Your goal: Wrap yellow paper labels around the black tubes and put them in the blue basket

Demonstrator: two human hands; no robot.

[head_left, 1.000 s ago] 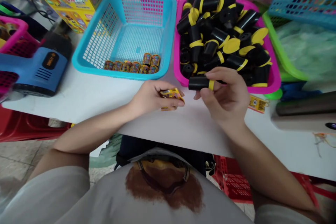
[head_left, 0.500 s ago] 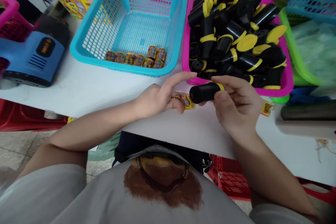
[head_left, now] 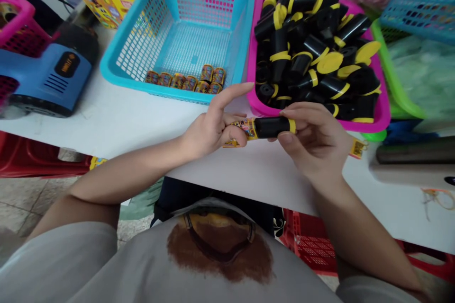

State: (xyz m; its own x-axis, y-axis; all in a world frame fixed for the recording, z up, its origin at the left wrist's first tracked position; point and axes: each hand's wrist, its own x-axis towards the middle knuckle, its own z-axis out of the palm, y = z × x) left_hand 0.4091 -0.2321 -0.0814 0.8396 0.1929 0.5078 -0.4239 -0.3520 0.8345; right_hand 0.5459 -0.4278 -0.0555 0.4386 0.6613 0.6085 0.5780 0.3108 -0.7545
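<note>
My left hand (head_left: 215,128) is closed around a yellow printed sleeve (head_left: 249,128), its index finger stretched out. With finger and thumb, my right hand (head_left: 313,137) grips a black tube (head_left: 273,127) by its yellow-rimmed end. The tube lies level, and its plain end meets the opening of the sleeve; how far it reaches inside is hidden. Just behind my right hand, a pink basket (head_left: 382,125) holds many similar black tubes with yellow caps. Several tubes wrapped in printed sleeves (head_left: 190,83) stand along the near side of a blue basket (head_left: 245,23).
A blue heat gun (head_left: 53,78) lies on the white table (head_left: 142,120) at the left. Yellow printed boxes (head_left: 106,0) stand at the back left. To the right are a green basket (head_left: 401,90) with clear plastic in it and a dark cylinder (head_left: 415,150).
My right hand has moved slightly left and lined the black tube up with the sleeve, so that its end now meets the sleeve. The left hand keeps its hold.
</note>
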